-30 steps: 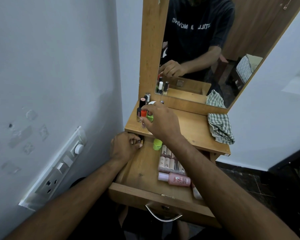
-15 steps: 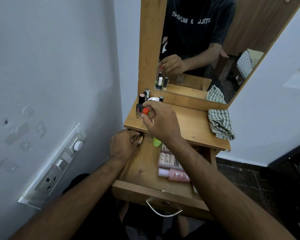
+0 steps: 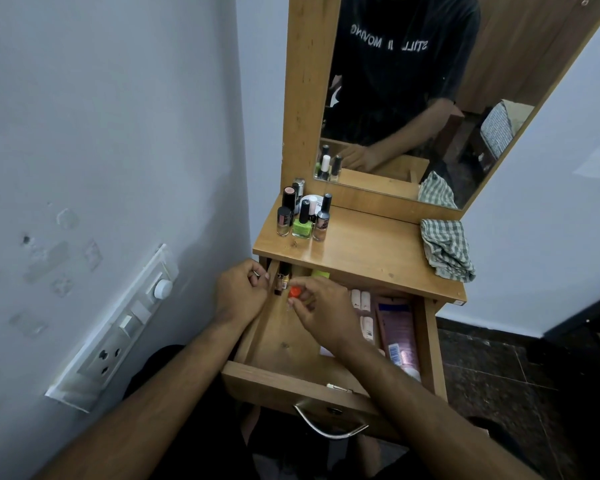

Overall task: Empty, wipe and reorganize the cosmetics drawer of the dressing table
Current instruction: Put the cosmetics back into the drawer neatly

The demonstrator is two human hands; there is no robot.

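Drawer [image 3: 281,344]: pulled open under the tabletop [image 3: 368,251]; tubes [image 3: 395,334] lie along its right side.
Cloth [image 3: 445,252]: crumpled, tabletop's right edge.
Polish bottles [image 3: 303,220]: clustered top left.
Right hand [image 3: 321,311]: inside the drawer, fingertips pinching an orange cap [image 3: 294,292].
Left hand [image 3: 239,292]: curled at the drawer's left wall; whether it holds anything, cannot tell.

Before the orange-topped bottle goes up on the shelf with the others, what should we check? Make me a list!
1. Right hand pinches the orange-capped bottle: ok.
2. Bare spot on the tabletop beside the nail polish bottles: ok.
3. Cap screwed tight: cannot tell.
4. Left hand out of the path: ok, it rests at the drawer edge.
5. Drawer emptied: not ok, tubes remain.
6. Checked cloth ready for wiping: ok.
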